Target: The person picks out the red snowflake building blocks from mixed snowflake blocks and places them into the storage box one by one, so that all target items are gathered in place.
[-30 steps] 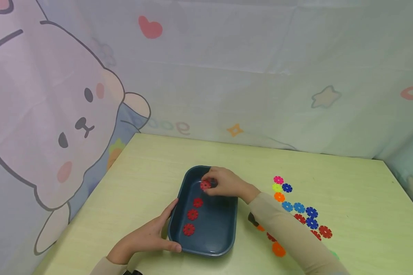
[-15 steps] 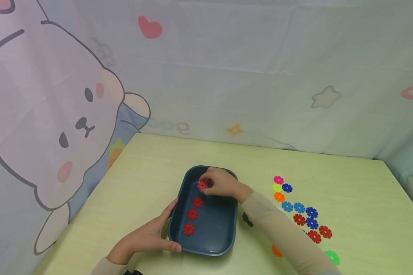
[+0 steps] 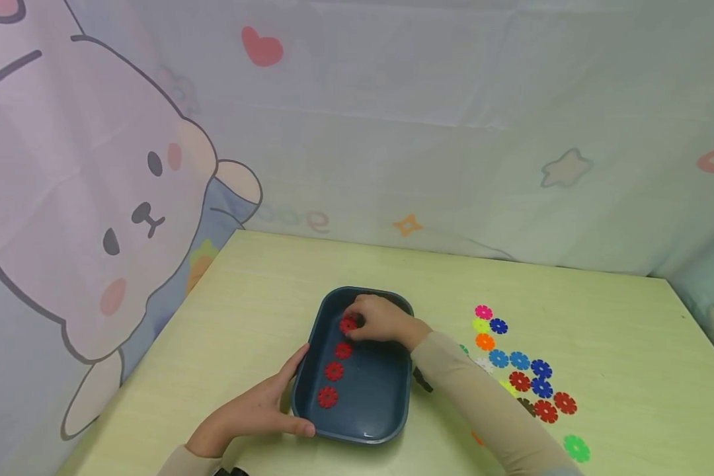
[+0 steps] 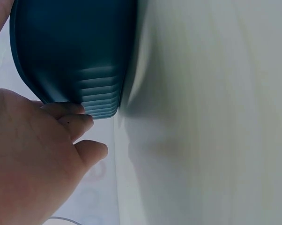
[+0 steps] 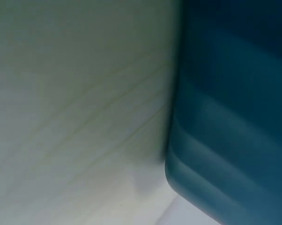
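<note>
A dark blue rectangular tray (image 3: 371, 396) stands on the table. My left hand (image 3: 256, 410) grips its near-left corner, thumb on the near rim and fingers along the left side. In the left wrist view, the fingers (image 4: 75, 124) bend against the tray's outer wall. My right hand (image 3: 383, 320) reaches inside at the far end and pinches a red snowflake-shaped plastic disc (image 3: 348, 324) between thumb and fingers. Nearer me, three more red discs (image 3: 334, 371) lie in a row down the tray's left side. The right wrist view shows only the tray's outer wall (image 5: 230, 154) and table.
Right of the tray lie several loose snowflake discs, among them a pink one (image 3: 484, 312), a dark blue one (image 3: 541, 369), a red one (image 3: 564, 403) and a green one (image 3: 576, 448). My right sleeve (image 3: 470, 396) hides part of them. A printed curtain (image 3: 393, 132) hangs behind the table.
My right hand has shifted slightly left and toward me with the red disc, bringing it closer to the row's far end. The left hand and tray have stayed put.
</note>
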`<state>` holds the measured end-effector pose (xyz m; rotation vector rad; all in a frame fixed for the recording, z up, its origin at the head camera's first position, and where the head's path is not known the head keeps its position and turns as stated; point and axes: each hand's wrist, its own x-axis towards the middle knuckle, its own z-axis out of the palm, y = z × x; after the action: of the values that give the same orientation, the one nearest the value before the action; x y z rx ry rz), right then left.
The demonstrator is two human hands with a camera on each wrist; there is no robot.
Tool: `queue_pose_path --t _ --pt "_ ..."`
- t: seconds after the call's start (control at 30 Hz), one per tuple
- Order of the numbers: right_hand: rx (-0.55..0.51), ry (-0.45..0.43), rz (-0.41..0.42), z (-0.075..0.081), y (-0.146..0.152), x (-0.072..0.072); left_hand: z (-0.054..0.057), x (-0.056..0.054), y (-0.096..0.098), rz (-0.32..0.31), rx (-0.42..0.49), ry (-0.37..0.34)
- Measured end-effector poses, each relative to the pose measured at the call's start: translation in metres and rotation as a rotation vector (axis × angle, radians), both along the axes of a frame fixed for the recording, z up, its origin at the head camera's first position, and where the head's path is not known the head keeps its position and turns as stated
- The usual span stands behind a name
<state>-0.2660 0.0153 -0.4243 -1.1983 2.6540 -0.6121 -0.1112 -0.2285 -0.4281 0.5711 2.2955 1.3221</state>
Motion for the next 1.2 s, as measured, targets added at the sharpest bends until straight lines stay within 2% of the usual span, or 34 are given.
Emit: queue_pose_path --t 0.57,0.87,1.2 --pt "0.113 0.034 0.008 -0.012 -0.003 -0.003 -0.001 -0.001 0.003 0.003 -0.006 -0.009" --pt "0.112 -0.022 0.017 -0.011 -0.004 0.001 -0.001 0.000 0.005 0.008 -0.008 -0.009" --pt "0.094 -0.037 0.078 -0.012 -0.003 0.001 0.000 0.000 0.006 0.006 -0.005 -0.011"
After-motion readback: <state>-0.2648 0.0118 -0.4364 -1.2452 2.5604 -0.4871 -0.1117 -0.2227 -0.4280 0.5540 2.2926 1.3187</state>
